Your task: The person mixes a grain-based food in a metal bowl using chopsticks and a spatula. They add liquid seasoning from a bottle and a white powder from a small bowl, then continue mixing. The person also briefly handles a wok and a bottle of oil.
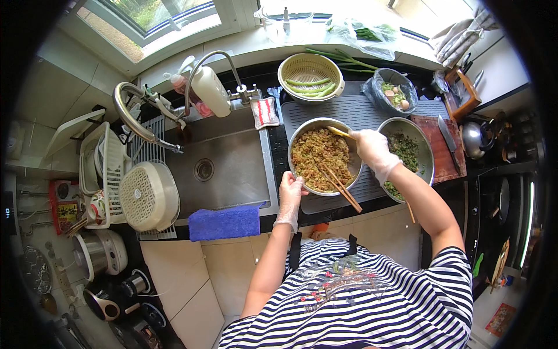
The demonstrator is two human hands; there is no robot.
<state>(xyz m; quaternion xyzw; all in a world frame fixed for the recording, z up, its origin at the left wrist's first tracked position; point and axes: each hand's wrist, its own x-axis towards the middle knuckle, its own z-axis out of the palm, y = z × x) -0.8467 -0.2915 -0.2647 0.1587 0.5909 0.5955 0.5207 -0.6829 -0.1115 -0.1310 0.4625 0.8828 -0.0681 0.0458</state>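
Observation:
My left hand, in a clear plastic glove, grips the near left rim of a metal bowl of chopped filling. Gloved too, my right hand holds a yellow-handled utensil whose far end rests in the filling near the bowl's upper edge. A pair of wooden chopsticks leans in the same bowl, tips in the filling and ends over the near rim. Partly behind my right forearm stands a second metal bowl with chopped greens; a wooden stick juts out below it.
A sink with a blue cloth on its edge lies left. Behind the bowls stand a colander with green pods and a bag-lined bowl of scraps. A knife lies on the red-brown cutting board at right.

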